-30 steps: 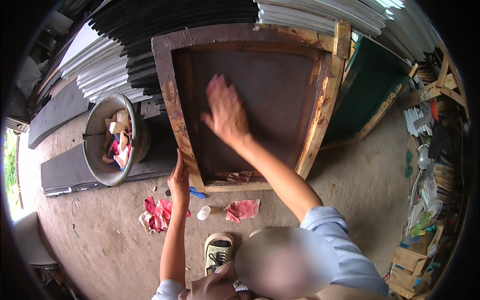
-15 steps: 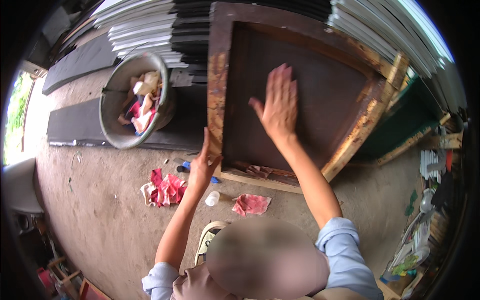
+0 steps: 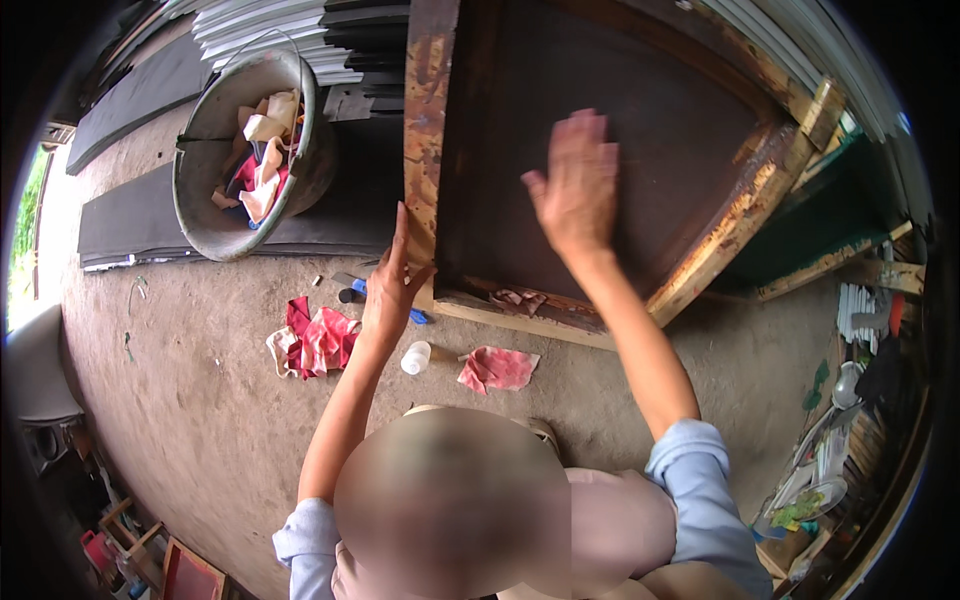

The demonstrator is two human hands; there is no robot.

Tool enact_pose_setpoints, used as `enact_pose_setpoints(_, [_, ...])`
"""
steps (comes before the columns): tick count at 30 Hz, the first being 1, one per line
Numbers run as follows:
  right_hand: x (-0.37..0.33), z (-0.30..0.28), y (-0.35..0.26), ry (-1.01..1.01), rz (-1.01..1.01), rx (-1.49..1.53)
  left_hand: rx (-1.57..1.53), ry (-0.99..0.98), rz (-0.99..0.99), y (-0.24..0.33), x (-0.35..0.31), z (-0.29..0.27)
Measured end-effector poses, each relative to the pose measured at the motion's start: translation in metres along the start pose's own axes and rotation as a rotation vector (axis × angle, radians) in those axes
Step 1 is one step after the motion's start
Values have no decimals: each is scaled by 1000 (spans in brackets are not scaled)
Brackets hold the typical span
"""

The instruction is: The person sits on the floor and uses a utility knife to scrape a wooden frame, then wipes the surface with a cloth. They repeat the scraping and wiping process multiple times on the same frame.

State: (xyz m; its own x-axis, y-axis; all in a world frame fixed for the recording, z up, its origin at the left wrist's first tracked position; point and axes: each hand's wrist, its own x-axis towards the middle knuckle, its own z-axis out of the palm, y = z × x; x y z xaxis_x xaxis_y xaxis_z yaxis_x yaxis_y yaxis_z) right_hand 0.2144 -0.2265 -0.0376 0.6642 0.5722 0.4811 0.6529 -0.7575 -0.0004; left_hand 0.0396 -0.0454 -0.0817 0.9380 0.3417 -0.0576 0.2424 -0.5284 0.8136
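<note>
A large wooden frame [image 3: 428, 130] with worn, stained bars stands tilted before me, a dark panel [image 3: 655, 150] stretched inside it. My left hand [image 3: 392, 290] grips the frame's lower left edge, index finger pointing up along the bar and thumb across its face. On the dark panel my right hand [image 3: 580, 190] lies flat, palm down, its fingers extended and a little blurred. No tool shows in it; anything under the palm is hidden. A crumpled scrap [image 3: 517, 300] rests on the inner ledge of the bottom bar.
Left of the frame, a grey bucket [image 3: 205, 235] holds cloth scraps. Red-stained rags [image 3: 325, 340], a flat pink cloth [image 3: 500, 368] and a clear plastic cup [image 3: 416, 357] lie on the floor. A green-panelled frame [image 3: 800, 230] leans at right; stacked sheets [image 3: 270, 40] stand behind.
My right hand has shifted slightly rightward across the dark panel. The left hand keeps its hold on the frame's edge. The whole view has tipped, so most things sit higher.
</note>
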Motion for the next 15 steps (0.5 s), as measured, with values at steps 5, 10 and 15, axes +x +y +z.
enact_pose_setpoints(5, [-126,22,10,-261,-632,293,-38,30,72,6,-1,5])
enact_pose_setpoints(10, [-101,-53,75,-231,-511,199,182,78,74,7,-10,-11])
enact_pose_setpoints(15, [-25,-167,75,-88,280,911,326,342,264,76,2,-16])
